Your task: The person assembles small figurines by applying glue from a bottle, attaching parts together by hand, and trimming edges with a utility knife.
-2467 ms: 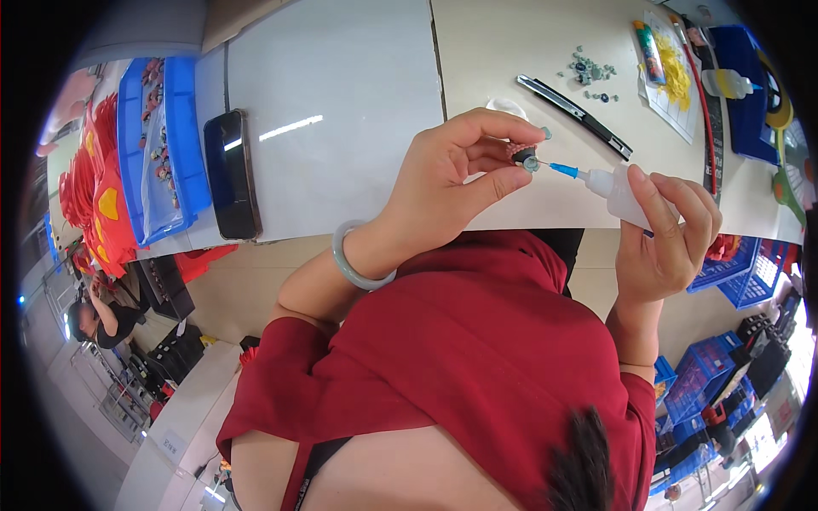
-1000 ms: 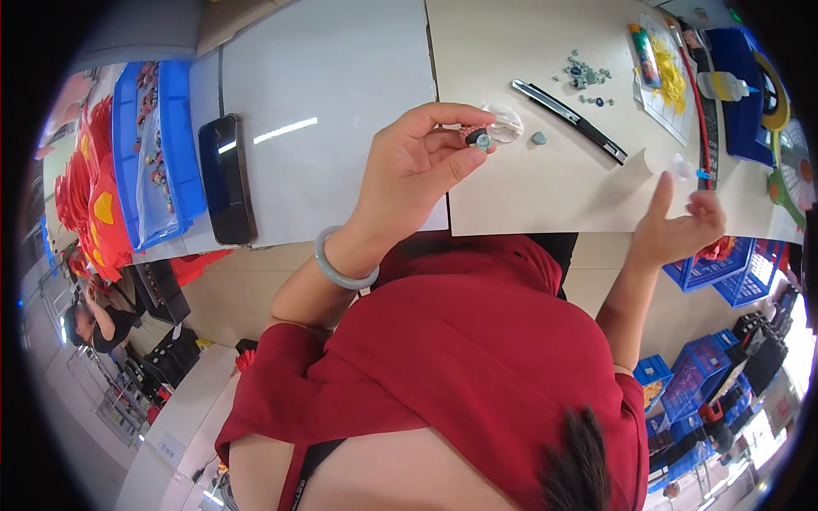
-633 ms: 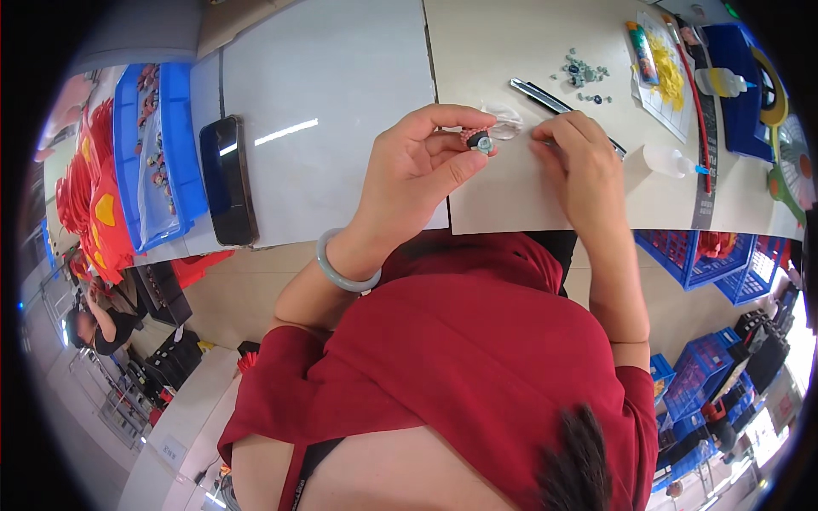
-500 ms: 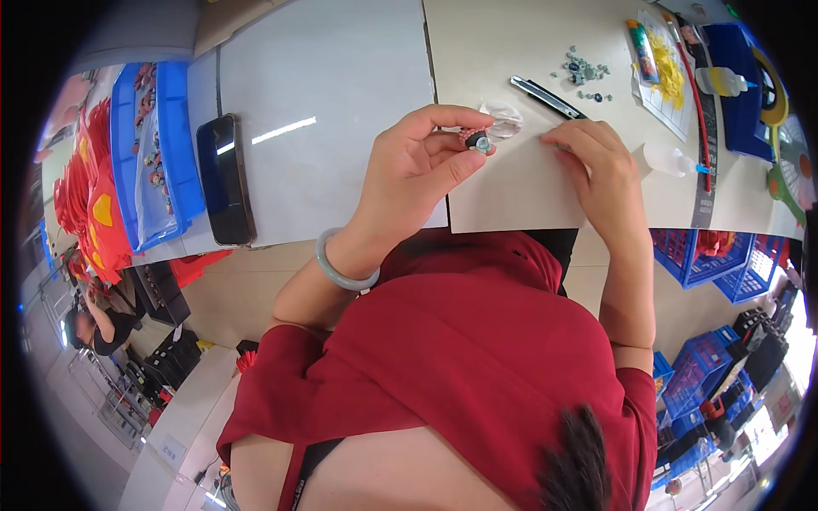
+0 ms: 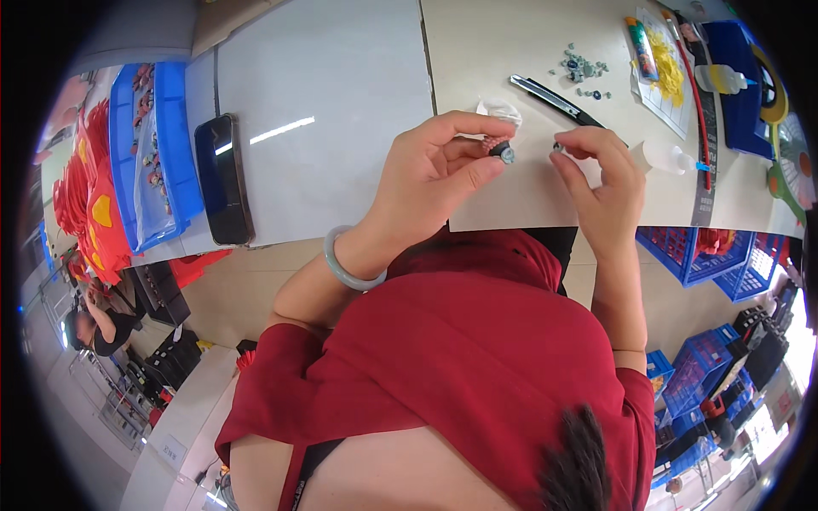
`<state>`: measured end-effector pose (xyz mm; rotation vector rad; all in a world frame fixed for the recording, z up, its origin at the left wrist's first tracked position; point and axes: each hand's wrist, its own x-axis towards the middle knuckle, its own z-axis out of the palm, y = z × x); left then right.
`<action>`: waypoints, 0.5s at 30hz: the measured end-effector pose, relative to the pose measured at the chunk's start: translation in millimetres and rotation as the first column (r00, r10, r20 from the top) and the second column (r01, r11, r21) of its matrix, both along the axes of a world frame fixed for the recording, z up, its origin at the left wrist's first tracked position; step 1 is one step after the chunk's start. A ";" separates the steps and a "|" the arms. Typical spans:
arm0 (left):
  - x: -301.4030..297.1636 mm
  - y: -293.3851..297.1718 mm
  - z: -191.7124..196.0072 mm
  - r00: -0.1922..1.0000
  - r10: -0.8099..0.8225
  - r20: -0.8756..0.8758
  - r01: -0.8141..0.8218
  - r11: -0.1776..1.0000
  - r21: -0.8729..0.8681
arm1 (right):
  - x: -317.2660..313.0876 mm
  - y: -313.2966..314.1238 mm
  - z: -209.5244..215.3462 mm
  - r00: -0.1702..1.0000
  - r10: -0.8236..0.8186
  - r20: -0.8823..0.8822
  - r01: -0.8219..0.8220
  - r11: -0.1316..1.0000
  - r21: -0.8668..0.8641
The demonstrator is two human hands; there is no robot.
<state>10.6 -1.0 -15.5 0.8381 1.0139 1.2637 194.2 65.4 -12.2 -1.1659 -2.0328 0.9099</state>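
"So, where is your little figure, and how are your fingers set?"

"Your left hand (image 5: 430,175) has the pink, black and grey-green figure (image 5: 498,148) pinched between thumb and forefinger, above the table (image 5: 511,204). Your right hand (image 5: 609,179) nips a small dark piece (image 5: 559,147) at its fingertips, just across from it, the two apart."

"How would you expect them to handle?"

"Both look light and stiff, probably moulded. The beaded pink part should give you some grip; the grey-green end looks smoother, and may be easy to smudge or knock. Best hold the figure by its pink sides, as you do, leaving that end bare. Pinch the piece by its edges, gently: something so small could slip."

"Any brand or writing for you to read?"

"None you could rely on. The dark strip (image 5: 705,204) under the white bottle's (image 5: 665,158) blue tip bears pale lettering, turned sideways. A tag (image 5: 173,450) on the white surface at lower left has marks too small to make out."
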 end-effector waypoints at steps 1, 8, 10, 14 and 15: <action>1.2 0.0 2.1 1.000 -0.009 0.005 0.009 0.999 -0.033 | -2.9 -4.3 3.4 1.000 0.000 0.000 0.000 1.000 0.000; 4.0 -0.5 4.9 0.994 -0.027 -0.106 0.030 0.999 0.029 | -17.8 -20.5 10.2 0.946 0.082 -0.315 -0.062 0.996 0.071; 4.4 -1.3 4.7 0.995 -0.012 -0.094 0.019 0.997 0.068 | -18.2 -21.5 9.2 0.950 0.075 -0.304 -0.056 0.996 0.072; 3.9 -0.7 2.1 0.989 0.017 -0.145 0.005 0.988 0.154 | -16.1 -21.4 7.3 0.944 0.091 -0.318 -0.076 0.995 0.060; 3.9 -0.3 3.0 0.984 0.028 -0.175 0.006 0.982 0.187 | -15.7 -21.4 6.8 0.938 0.098 -0.332 -0.082 0.995 0.062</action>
